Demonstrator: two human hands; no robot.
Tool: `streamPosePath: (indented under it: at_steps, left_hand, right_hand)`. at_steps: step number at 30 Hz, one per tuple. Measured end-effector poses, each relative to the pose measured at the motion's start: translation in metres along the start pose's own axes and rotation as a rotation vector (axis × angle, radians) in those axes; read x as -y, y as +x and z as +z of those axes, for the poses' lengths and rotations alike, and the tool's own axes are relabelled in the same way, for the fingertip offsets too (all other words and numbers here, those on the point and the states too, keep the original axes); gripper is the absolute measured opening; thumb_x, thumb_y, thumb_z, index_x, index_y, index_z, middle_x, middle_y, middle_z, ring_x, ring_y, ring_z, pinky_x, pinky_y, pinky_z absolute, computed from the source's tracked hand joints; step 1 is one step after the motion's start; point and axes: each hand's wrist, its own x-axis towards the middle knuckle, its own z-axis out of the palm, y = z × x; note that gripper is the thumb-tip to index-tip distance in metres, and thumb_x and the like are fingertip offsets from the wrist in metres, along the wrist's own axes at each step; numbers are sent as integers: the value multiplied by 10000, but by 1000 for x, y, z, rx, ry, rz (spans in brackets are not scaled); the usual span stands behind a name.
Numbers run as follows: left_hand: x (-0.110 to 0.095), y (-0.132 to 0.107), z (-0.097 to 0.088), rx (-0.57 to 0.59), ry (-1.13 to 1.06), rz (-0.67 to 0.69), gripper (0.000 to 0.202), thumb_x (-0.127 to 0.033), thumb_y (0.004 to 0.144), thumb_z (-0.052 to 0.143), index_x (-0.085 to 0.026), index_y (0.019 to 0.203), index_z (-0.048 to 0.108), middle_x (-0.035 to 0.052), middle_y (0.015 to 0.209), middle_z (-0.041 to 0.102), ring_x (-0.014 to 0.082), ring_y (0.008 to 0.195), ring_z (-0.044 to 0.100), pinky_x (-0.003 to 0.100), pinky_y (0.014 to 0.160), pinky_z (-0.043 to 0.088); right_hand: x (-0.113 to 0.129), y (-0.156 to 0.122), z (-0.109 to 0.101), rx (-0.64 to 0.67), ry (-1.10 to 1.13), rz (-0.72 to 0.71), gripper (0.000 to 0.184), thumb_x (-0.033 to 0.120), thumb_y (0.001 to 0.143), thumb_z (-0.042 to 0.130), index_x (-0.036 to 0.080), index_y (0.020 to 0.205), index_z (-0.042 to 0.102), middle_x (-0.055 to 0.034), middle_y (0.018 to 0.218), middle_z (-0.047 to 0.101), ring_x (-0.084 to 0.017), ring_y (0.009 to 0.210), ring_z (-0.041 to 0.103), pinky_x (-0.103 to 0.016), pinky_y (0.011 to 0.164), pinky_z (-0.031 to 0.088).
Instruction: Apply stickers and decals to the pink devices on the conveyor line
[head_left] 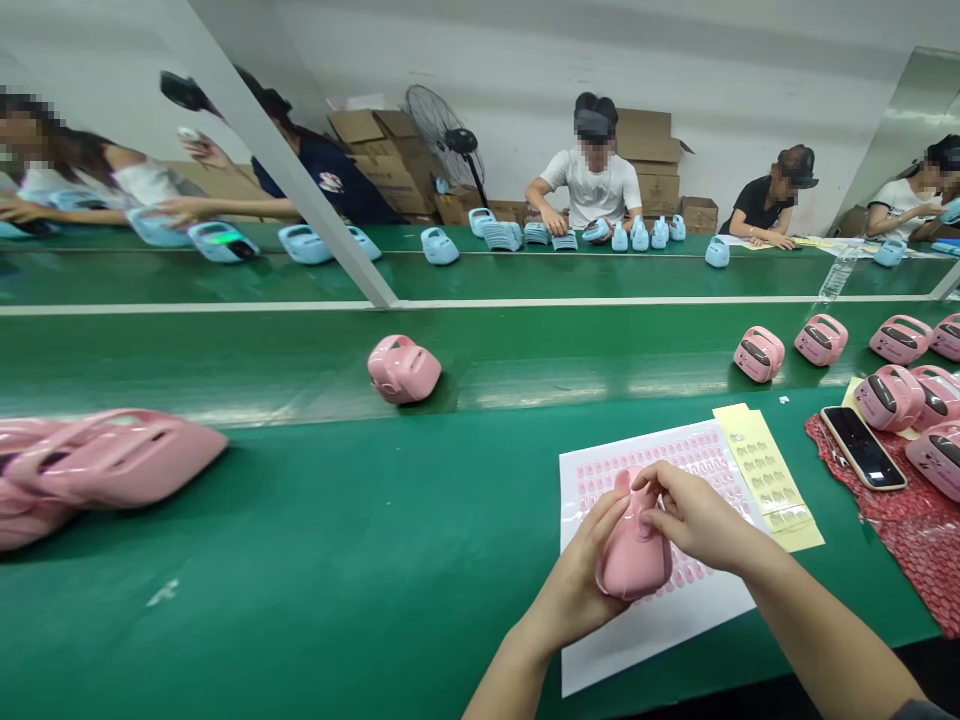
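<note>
A pink plastic device with a handle (634,568) is tipped end-on above the white sheet of small pink stickers (604,650). My left hand (574,592) is wrapped around its left side and underside, holding it. The fingers of my right hand (694,515) are bent together against the upper right of the device, by the handle. Whether a small sticker is between those fingertips cannot be made out. Partly beneath the sticker sheet's right edge lies a yellow sheet with grey stickers (765,465).
Similar pink devices stand right (889,398), at the left edge (135,460) and on the green belt (405,370). A phone (862,447) rests on red bubble wrap (911,555). Across the belt, several people handle blue devices (439,246). A slanted white post (300,170) rises left of centre.
</note>
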Motion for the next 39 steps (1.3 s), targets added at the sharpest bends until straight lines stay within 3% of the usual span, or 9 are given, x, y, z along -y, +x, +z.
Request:
streamPosePath:
  at_steps: [5,9,13,18,21,26,28,34,39]
  left_hand:
    - [2,-3,1,-54,-86,-47,838,-96,535,727,-263,1283,386,143,1328,417,341,1170,423,488,899,394]
    - [4,-6,0,-85,-228,-103,830,-24,485,736,-275,1227,463,132,1296,456,346,1181,408,508,936,344]
    - [3,-6,0,-62,-328,-116,797,-8,482,738,-290,1189,502,127,1273,478,355,1191,390,549,949,298]
    - [-8,2,3,-18,-271,21,892,-34,453,767,-318,1235,444,129,1289,462,357,1179,406,534,925,351]
    - [-17,11,4,16,-206,109,936,-41,467,762,-316,1277,382,140,1317,428,355,1173,414,510,904,389]
    - [-20,16,5,-10,-277,42,837,-26,475,751,-290,1218,470,136,1239,514,353,1136,455,552,932,339]
    - [-16,13,7,-52,-296,-29,730,-10,494,732,-263,1151,542,128,1172,570,351,1125,467,574,956,292]
    - [-7,5,11,-133,-210,-85,580,-3,571,670,-253,1089,595,122,1129,597,354,1129,459,588,981,234]
    - [-11,6,10,-94,-31,29,597,4,616,598,-266,1146,551,105,1176,575,339,1131,463,557,968,284]
  right_hand:
    - [-5,-7,11,-216,-281,-192,221,123,740,487,228,926,544,-40,825,555,-187,751,542,-336,679,448]
    - [-12,-8,10,-289,-249,-171,344,221,725,565,222,1062,500,-83,1000,508,-201,840,520,-357,728,458]
    - [-26,1,0,-235,-76,-9,424,306,690,620,227,1087,494,-68,1059,510,-144,724,510,-328,693,458]
    - [-54,16,-6,-12,326,130,377,394,730,549,207,1058,536,-40,960,559,-90,583,490,-256,565,425]
    - [-64,19,-3,9,420,145,353,357,739,528,209,1059,536,-27,928,563,-95,599,489,-245,567,409]
    - [-52,9,-1,-387,281,91,214,246,702,542,203,911,529,-4,841,532,-97,602,445,-251,613,399]
    - [-40,-1,-4,-460,294,40,111,230,708,527,204,811,495,13,742,496,-105,613,445,-245,603,398]
    - [-8,-28,-6,-127,280,134,115,199,691,554,211,707,441,53,594,451,-87,518,415,-216,495,360]
    - [-5,-30,-1,-130,231,150,123,146,684,518,205,647,417,61,570,434,-76,495,379,-210,472,319]
